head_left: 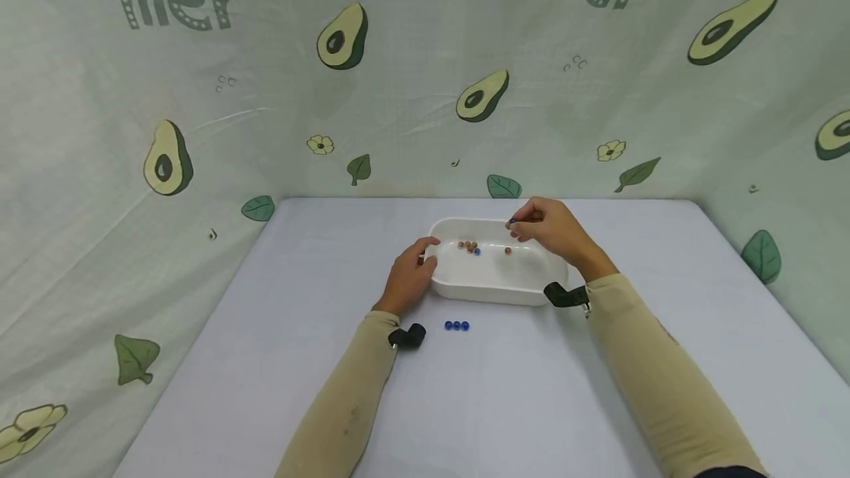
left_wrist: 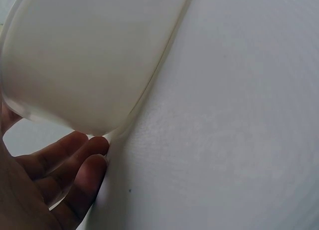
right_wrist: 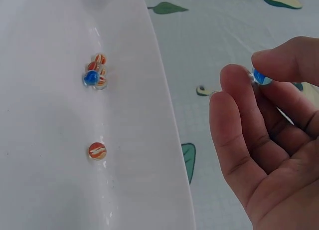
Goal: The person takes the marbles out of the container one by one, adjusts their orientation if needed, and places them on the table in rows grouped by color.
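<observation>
A white tray lies on the table. At its left end my left hand grips the rim; in the left wrist view several curled fingers are against the outer wall. Above the tray's far right side, my right hand pinches a blue marble between thumb and fingers. Inside the tray, several orange-striped marbles cluster with one blue marble. A single orange-striped marble lies apart from them, to the right in the head view.
Three blue marbles sit in a row on the white table, in front of the tray. Behind the table hangs a pale curtain printed with avocados and leaves. Each wrist carries a small black camera.
</observation>
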### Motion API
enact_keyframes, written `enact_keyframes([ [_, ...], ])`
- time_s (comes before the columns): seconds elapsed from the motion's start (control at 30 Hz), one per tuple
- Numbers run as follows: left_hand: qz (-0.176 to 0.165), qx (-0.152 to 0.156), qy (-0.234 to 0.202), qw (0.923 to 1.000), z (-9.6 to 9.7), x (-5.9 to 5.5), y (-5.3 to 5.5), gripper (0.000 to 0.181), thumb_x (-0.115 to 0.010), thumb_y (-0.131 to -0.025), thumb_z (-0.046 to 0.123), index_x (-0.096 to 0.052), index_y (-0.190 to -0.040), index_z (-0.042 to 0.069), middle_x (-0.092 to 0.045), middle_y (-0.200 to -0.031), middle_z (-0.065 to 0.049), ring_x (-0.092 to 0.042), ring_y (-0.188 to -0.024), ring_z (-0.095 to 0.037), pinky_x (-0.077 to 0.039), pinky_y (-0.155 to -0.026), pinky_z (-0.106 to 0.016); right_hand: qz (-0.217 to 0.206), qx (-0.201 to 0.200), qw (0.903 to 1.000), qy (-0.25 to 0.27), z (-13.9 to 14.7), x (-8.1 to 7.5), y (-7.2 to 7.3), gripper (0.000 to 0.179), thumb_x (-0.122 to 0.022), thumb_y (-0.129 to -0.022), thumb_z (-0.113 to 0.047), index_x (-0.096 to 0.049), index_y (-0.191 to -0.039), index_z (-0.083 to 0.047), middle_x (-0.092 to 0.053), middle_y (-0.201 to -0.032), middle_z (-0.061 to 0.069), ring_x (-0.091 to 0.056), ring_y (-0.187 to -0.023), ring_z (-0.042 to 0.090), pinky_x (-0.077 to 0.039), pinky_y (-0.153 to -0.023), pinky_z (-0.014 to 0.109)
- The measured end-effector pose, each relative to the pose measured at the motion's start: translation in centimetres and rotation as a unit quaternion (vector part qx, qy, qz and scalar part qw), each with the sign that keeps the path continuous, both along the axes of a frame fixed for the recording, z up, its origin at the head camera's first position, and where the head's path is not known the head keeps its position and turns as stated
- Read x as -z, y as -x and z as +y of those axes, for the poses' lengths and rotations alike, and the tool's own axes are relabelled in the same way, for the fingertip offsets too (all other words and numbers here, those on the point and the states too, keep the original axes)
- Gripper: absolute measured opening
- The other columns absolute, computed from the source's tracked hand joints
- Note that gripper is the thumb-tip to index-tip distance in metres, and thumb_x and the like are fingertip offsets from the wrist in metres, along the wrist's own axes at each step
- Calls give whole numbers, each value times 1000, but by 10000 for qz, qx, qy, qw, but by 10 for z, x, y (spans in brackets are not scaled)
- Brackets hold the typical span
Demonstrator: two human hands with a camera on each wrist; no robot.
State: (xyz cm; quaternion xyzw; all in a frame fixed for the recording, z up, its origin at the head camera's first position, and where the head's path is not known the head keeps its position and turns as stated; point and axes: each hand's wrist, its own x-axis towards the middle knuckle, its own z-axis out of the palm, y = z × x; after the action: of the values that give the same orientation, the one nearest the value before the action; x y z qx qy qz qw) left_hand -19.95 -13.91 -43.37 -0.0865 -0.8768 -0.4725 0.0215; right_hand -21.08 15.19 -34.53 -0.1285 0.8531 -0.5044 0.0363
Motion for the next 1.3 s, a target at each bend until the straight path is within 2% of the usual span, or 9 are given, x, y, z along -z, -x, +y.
enact_keyframes([
  [0.03,-11,13,-3,10000,0,0,0,40,-52,-96,26,-61,-135,23,-60,-115,-5,-57,-96,-21,-47,-83,-42,21,-24,10000,32,0,1,-2,24,-69,-95,-19,-62,-107,0,-71,-109,17,-70,-90,28,-54,-84,47],
  [0.1,4,18,-9,10000,0,1,-1,40,-52,-96,27,-61,-135,23,-60,-115,-4,-57,-97,-21,-48,-84,-42,43,-16,10000,57,0,2,-6,23,-69,-95,-19,-62,-107,0,-71,-108,16,-70,-89,26,-55,-82,42],
  [0.27,67,55,-17,10000,0,2,1,40,-51,-96,27,-61,-135,23,-60,-111,-3,-56,-94,-20,-47,-82,-41,31,11,9998,211,2,5,-12,25,-68,-96,-19,-61,-108,2,-71,-108,15,-68,-94,37,-55,-80,33],
  [0.33,77,82,-31,9999,0,3,2,40,-51,-96,27,-60,-135,23,-59,-110,-3,-56,-94,-20,-47,-81,-40,33,35,9996,262,2,6,-15,25,-68,-96,-18,-61,-108,2,-70,-108,16,-67,-96,41,-55,-81,34],
  [0.43,80,96,-43,9999,0,3,2,40,-51,-97,27,-60,-136,23,-59,-111,-4,-56,-94,-20,-47,-82,-41,74,68,9992,375,1,9,-19,23,-68,-95,-16,-61,-106,3,-70,-109,19,-68,-93,36,-56,-82,37],
  [0.63,-20,38,-17,10000,-1,5,1,40,-51,-97,27,-60,-136,24,-60,-116,-4,-56,-97,-20,-47,-85,-42,94,-81,9929,1180,-1,16,-31,22,-67,-95,-9,-59,-107,7,-67,-109,27,-70,-88,24,-56,-80,36],
  [0.8,-10,67,-29,10000,-2,1,2,40,-51,-97,27,-60,-136,25,-59,-116,-3,-56,-98,-20,-47,-85,-43,25,-124,9867,1620,-2,19,-39,20,-66,-94,-5,-58,-107,8,-67,-107,27,-70,-88,27,-57,-78,34],
  [1.03,60,17,-57,10000,-4,-6,5,40,-51,-96,27,-60,-135,24,-59,-116,-4,-56,-98,-20,-48,-85,-43,200,-77,9834,1802,-3,20,-43,20,-67,-94,-3,-60,-107,10,-68,-102,20,-69,-85,30,-57,-75,33],
  [1.3,-24,105,-94,9999,-3,0,0,41,-51,-96,28,-60,-136,25,-60,-116,-4,-56,-97,-21,-46,-85,-43,136,10,9871,1592,0,24,-58,22,-69,-94,-7,-61,-106,9,-69,-101,20,-68,-85,36,-57,-75,33],
])
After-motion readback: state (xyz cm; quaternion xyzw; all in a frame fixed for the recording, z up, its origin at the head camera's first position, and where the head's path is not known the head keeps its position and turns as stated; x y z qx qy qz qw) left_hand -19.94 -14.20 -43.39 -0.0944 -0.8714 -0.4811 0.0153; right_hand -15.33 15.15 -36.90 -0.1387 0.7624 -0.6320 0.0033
